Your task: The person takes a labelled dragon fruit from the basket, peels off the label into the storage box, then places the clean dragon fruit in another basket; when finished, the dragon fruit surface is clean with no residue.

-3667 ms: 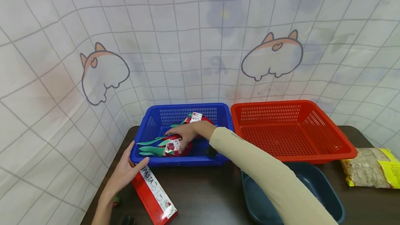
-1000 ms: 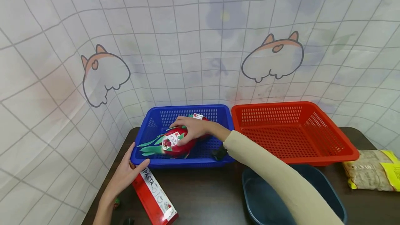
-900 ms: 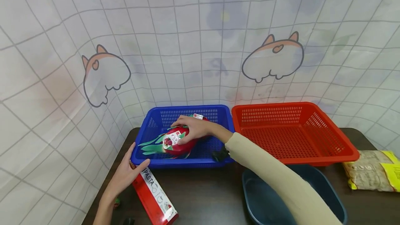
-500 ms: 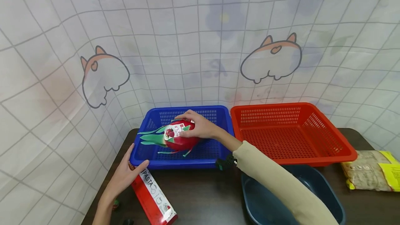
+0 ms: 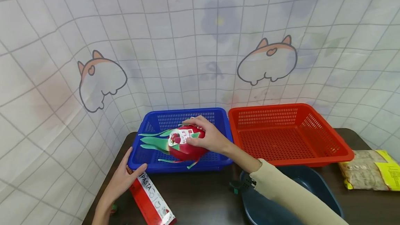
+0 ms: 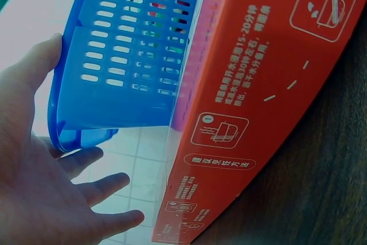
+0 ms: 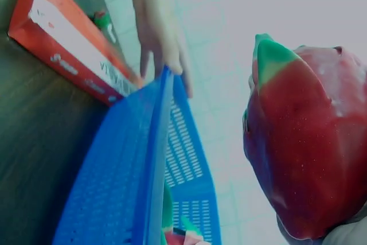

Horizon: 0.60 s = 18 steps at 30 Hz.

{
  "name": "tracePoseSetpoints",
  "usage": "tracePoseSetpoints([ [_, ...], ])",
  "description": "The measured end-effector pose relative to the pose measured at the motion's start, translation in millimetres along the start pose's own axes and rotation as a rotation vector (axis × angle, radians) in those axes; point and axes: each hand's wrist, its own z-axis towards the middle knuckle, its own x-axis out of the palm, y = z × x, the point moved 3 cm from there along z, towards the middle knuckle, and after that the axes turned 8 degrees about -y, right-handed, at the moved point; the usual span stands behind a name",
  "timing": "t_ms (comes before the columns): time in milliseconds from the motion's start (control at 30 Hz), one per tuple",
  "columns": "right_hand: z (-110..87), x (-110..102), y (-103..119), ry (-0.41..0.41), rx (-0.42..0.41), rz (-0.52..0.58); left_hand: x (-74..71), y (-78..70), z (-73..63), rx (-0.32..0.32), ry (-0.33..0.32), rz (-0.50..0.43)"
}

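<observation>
- The dragon fruit (image 5: pixel 184 151) is plump and deep red, with a glossy skin that catches pale highlights in the right wrist view.
- Long green leaves (image 5: pixel 156 143) fan out from its left end, and thinner red-and-green ones curl away lower down (one green-tipped scale also stands out in the right wrist view).
- A white label (image 5: pixel 180 136), printed with small red fruit, covers part of its upper side.
- The right hand (image 5: pixel 207 136) grasps the dragon fruit from above, thumb across the near side, and holds it raised over the blue basket (image 5: pixel 181 168).
- Inside that basket, partly hidden, sits another red-and-green item (image 7: pixel 183 238).
- The left hand (image 5: pixel 122 178) grips the basket's near left corner between thumb and forefinger, its other fingers spread.
- Just beside that corner, a red and white pasta box (image 5: pixel 153 200) lies slanted on the dark table (image 5: pixel 203 197).
- To the right stand a red basket (image 5: pixel 285 141) and a dark blue basin (image 5: pixel 295 176).
</observation>
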Motion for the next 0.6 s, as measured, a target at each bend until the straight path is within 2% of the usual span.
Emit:
tracePoseSetpoints([
  [133,-20.1,-5,7,-0.028,0.015,0.021,-1.2,1.1,0.2,0.014,-0.014,0.014],
  [333,-58.1,-8,12,-0.073,-0.008,0.076,-1.3,2.6,-0.5,0.019,-0.010,-0.005],
  [467,-80.7,-3,8,-0.097,0.014,0.137,-0.1,1.6,-0.1,0.023,-0.007,0.001],
  [600,-94.7,0,1,-0.102,0.048,0.153,1.5,0.2,0.0,0.033,-0.005,0.004],
])
